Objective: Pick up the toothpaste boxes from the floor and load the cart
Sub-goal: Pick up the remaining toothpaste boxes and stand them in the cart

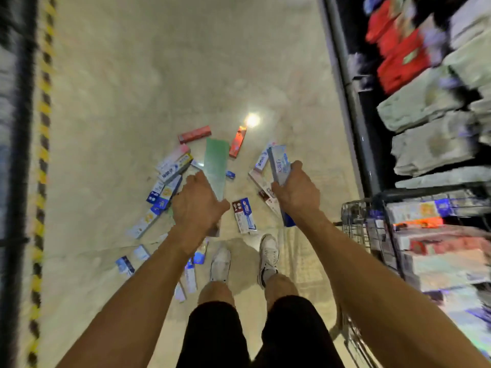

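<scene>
The frame is smeared by motion, worst along the right side, so print on the packs is unreadable. The person's black shorts (pixel 220 333) and white lace-up shoes (pixel 220 264) fill the bottom centre, and both forearms cover several cartons lying on the floor beneath them.

The left hand (pixel 198 203) is closed round the near end of a long flat green carton (pixel 216 166), which juts away from the person; its near end is hidden in the fist. The right hand (pixel 296 193) grips a pale blue and white toothpaste box (pixel 279 164). Whether it holds one box or more than one cannot be told. A dark blue end shows under the right wrist, and its owner is unclear.

A white and blue toothpaste box (pixel 245 215) lies on the floor between the two hands. More toothpaste boxes are scattered left of the left hand and beyond both hands, the farthest being a red carton (pixel 194 134) and an orange carton (pixel 237 142).

The grey wire cart (pixel 353 227) stands just right of the right arm, cut off by the frame edge, with stacked boxes inside it (pixel 438 251).

The glossy beige floor (pixel 132 88) reflects a ceiling light (pixel 252 120). A yellow and black striped strip (pixel 43 155) runs along the left edge. On the right, dark shelving (pixel 353 102) holds blurred red and pale green packs.
</scene>
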Demonstrator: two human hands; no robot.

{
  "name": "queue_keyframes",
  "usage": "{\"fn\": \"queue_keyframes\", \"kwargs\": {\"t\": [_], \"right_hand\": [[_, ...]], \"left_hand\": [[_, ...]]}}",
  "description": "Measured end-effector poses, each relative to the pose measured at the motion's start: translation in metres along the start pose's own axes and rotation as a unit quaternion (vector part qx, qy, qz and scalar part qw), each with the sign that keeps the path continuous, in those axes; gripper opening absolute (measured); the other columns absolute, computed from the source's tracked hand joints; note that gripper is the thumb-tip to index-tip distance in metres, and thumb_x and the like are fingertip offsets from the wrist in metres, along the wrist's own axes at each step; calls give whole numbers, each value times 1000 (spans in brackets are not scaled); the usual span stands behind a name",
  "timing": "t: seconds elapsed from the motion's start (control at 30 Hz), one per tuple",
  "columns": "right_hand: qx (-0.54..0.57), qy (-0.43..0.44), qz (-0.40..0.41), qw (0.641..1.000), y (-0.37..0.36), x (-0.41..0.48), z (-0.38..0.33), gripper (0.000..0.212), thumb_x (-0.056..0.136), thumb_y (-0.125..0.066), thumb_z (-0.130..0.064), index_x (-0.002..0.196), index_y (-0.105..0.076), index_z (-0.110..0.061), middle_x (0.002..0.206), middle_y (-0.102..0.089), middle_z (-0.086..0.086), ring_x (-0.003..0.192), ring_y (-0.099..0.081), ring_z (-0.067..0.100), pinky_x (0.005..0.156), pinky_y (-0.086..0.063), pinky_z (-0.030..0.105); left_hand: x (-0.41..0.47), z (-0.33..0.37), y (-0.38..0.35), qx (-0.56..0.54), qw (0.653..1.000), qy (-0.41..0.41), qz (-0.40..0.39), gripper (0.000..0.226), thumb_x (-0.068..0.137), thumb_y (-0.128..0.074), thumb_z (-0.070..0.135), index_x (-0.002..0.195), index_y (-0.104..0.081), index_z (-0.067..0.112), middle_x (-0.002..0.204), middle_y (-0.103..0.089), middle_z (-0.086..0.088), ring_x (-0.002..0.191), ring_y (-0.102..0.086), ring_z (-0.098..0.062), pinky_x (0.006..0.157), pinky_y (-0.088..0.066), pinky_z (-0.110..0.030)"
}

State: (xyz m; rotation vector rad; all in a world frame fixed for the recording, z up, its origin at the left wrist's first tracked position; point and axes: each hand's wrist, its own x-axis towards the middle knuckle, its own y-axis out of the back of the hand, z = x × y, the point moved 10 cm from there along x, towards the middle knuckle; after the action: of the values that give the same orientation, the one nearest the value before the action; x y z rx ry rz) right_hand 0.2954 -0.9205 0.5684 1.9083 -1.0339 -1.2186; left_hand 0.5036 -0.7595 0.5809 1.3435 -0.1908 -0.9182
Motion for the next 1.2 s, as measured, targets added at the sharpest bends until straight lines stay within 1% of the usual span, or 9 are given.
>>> {"fn": "queue_keyframes", "kwargs": {"t": [0.23, 0.4, 0.67, 0.8, 0.87, 0.93, 1.03, 1.1, 1.2], "right_hand": [[-3, 1, 72, 997, 146, -93, -24, 50, 89, -64, -49, 119, -44, -13, 112, -64, 11, 97, -64, 36, 70, -42, 39], [19, -23, 158, 987, 223, -151, 4, 49, 88, -63, -50, 117, -47, -14, 114, -53, 8, 96, -61, 33, 68, -42, 38], [66, -139, 225, 962, 301, -229, 137, 54, 87, -64, -51, 122, -46, -13, 116, -52, 9, 98, -59, 33, 67, -38, 36], [86, -201, 243, 945, 315, -270, 218, 48, 88, -61, -50, 118, -46, -17, 118, -53, 8, 101, -57, 30, 72, -48, 40], [95, -233, 245, 936, 314, -291, 258, 52, 90, -61, -52, 125, -47, -16, 124, -53, 9, 106, -57, 30, 78, -51, 42], [99, -260, 256, 926, 315, -311, 294, 67, 92, -59, -58, 140, -43, -14, 134, -50, 10, 113, -57, 31, 80, -52, 43], [116, -296, 274, 908, 318, -339, 339, 68, 95, -55, -57, 145, -40, -14, 138, -49, 11, 113, -58, 31, 76, -49, 39], [129, -318, 277, 898, 317, -353, 364, 67, 95, -57, -54, 146, -39, -15, 139, -49, 11, 112, -58, 31, 73, -46, 38], [143, -354, 280, 881, 317, -365, 400, 63, 95, -59, -51, 142, -40, -14, 136, -49, 10, 110, -58, 30, 70, -43, 37]], "left_hand": [[-59, 97, 144, 40, 991, -123, 34, 74, 70, -71, 62, 123, -51, 14, 117, -58, -8, 104, -63, -30, 72, -40, -35], [-114, 184, 183, 54, 970, -230, 52, 68, 74, -66, 64, 115, -46, 14, 110, -56, -6, 97, -63, -30, 68, -36, -34], [-206, 318, 149, 91, 922, -376, 12, 65, 71, -65, 66, 110, -49, 17, 105, -59, -3, 89, -63, -26, 65, -42, -33], [-259, 378, 113, 95, 897, -431, -14, 61, 70, -62, 69, 105, -48, 22, 99, -59, 1, 81, -61, -21, 64, -48, -31], [-284, 406, 96, 92, 885, -456, -18, 60, 70, -61, 70, 104, -46, 23, 98, -58, 1, 80, -60, -22, 64, -46, -32], [-306, 432, 81, 91, 874, -476, -19, 63, 70, -62, 73, 105, -47, 22, 99, -58, 1, 84, -63, -23, 65, -45, -33], [-332, 469, 59, 84, 861, -501, -22, 69, 68, -58, 78, 111, -50, 24, 101, -60, 2, 86, -66, -24, 67, -46, -33], [-345, 490, 43, 95, 850, -518, -28, 68, 68, -55, 80, 109, -49, 25, 98, -61, 4, 80, -63, -21, 65, -45, -33], [-357, 521, 22, 116, 834, -538, -39, 59, 71, -62, 70, 106, -47, 25, 100, -61, 3, 80, -61, -21, 67, -45, -34]]}}
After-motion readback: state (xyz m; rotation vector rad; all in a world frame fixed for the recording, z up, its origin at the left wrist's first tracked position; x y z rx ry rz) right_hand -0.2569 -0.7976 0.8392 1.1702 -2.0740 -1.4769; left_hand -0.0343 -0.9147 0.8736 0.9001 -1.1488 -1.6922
